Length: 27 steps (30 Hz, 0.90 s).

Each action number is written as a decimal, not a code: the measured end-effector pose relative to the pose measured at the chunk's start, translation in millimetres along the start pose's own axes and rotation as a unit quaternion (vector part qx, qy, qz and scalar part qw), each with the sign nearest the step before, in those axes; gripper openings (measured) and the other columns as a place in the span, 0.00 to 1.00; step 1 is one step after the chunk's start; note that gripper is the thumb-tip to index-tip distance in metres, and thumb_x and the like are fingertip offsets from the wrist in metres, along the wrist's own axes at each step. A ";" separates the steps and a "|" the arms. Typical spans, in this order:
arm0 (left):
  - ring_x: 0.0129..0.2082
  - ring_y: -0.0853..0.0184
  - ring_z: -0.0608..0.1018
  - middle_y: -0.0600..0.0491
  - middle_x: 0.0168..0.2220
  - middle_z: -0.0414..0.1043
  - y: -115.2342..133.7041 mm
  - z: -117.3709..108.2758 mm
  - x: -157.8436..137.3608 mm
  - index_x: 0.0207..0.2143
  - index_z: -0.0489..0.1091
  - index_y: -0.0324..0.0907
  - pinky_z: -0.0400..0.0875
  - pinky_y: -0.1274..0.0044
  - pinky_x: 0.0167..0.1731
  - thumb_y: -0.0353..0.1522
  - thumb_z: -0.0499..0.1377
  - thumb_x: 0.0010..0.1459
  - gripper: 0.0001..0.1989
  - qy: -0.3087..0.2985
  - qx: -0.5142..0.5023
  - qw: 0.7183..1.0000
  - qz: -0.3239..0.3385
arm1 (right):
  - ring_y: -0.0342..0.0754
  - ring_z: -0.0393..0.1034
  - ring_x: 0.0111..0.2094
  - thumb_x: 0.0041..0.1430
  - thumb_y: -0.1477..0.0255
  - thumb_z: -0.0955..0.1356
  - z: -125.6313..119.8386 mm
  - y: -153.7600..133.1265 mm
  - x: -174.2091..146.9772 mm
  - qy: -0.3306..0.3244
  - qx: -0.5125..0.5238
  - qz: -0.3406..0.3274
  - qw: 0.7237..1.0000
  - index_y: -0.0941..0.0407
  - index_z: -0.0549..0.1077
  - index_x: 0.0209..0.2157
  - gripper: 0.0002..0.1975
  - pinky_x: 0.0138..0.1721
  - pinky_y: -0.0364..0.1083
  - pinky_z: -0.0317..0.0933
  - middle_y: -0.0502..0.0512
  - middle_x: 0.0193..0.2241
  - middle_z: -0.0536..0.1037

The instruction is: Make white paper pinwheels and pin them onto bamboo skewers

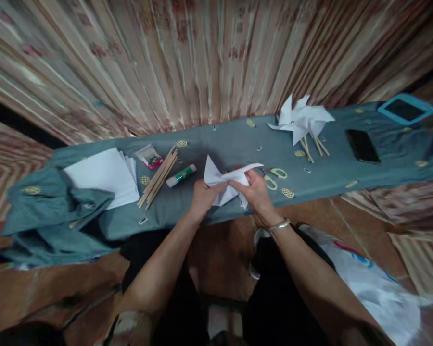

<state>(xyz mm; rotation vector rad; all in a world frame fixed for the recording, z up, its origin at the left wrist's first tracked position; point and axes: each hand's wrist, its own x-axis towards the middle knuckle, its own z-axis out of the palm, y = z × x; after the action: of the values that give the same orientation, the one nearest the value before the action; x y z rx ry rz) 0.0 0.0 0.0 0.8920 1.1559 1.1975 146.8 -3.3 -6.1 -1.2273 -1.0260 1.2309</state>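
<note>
Between my hands is a white paper pinwheel (223, 191) with its points folded toward the middle. My left hand (204, 198) grips its left side, thumb pressed at the centre. From the right, my right hand (257, 192) pinches it, and the two thumbs nearly meet. A pair of scissors (274, 177) with pale green handles lies just beyond my right hand, its blades partly hidden by the paper. Left of the pinwheel rest a glue stick (181, 176) and a bundle of wooden sticks (159, 178).
A stack of white paper (103, 175) and an opened packet of small metal pieces (150, 156) lie on the left. Finished-looking pinwheels on sticks (301, 117), a black phone (362, 145) and a blue-framed device (406, 108) lie right. A plastic bag (375, 283) sits on the floor.
</note>
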 end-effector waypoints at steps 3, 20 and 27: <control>0.27 0.65 0.78 0.53 0.26 0.80 -2.9 0.8 2.4 0.27 0.79 0.37 0.72 0.75 0.31 0.32 0.70 0.35 0.12 -0.003 0.001 1.000 -0.004 | 0.49 0.74 0.32 0.38 0.62 0.77 0.2 -0.6 -0.2 0.002 -0.006 -0.002 1.000 0.53 0.70 0.39 0.25 0.35 0.48 0.69 0.50 0.32 0.81; 0.28 0.65 0.79 0.52 0.28 0.80 -5.8 -1.5 3.4 0.28 0.79 0.36 0.73 0.74 0.33 0.34 0.72 0.35 0.15 -0.021 -0.013 1.000 -0.006 | 0.52 0.77 0.33 0.37 0.59 0.78 0.4 -9.8 -5.0 -0.032 0.010 0.024 0.999 0.52 0.71 0.37 0.25 0.35 0.49 0.70 0.51 0.32 0.82; 0.29 0.63 0.80 0.50 0.29 0.80 -6.0 -2.2 1.8 0.29 0.79 0.36 0.73 0.73 0.33 0.36 0.72 0.36 0.16 -0.024 0.004 1.000 -0.011 | 0.53 0.77 0.35 0.36 0.59 0.78 0.1 -8.3 -4.9 -0.040 0.013 0.028 0.999 0.53 0.72 0.37 0.26 0.37 0.50 0.70 0.51 0.32 0.82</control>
<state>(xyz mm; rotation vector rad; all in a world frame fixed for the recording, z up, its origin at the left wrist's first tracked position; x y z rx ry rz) -0.8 0.6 -6.6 0.9075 1.1313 1.1487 147.1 -7.5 2.5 -1.2025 -1.0374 1.3427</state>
